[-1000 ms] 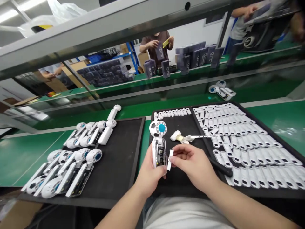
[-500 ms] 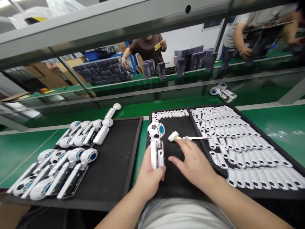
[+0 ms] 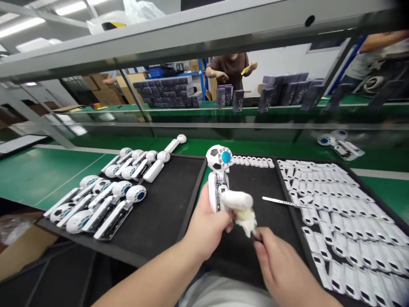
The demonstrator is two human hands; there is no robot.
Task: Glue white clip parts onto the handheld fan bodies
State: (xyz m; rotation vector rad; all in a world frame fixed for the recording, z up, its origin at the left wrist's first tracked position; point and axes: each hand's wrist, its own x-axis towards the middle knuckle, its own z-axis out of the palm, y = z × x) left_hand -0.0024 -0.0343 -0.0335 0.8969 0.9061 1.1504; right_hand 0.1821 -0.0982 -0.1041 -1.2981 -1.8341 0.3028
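My left hand (image 3: 209, 226) is closed around the white handle of a small handheld fan (image 3: 219, 166), held upright. Its round head has a black-and-white football pattern and a blue disc, and the inner parts of the handle show along an open side. My right hand (image 3: 277, 260) grips the dark handle of a small mallet (image 3: 238, 199). The mallet's white head, with ragged white and yellowish wrapping below it, overlaps the fan's handle in view; whether they touch I cannot tell. A thin white perforated strip (image 3: 281, 201) lies to the right, partly on the tray divider.
Several similar fans (image 3: 136, 194) lie on the left black tray (image 3: 172, 204). Rows of white casings (image 3: 319, 187) fill the right tray. Another fan (image 3: 341, 145) lies behind it. A metal shelf beam (image 3: 191, 30) crosses overhead. Beyond, a person (image 3: 231, 70) stands by dark boxes (image 3: 174, 91).
My right hand has picked up the mallet from the tray and brought its head to the fan's handle. My left hand still holds the fan. The camera view has turned left.
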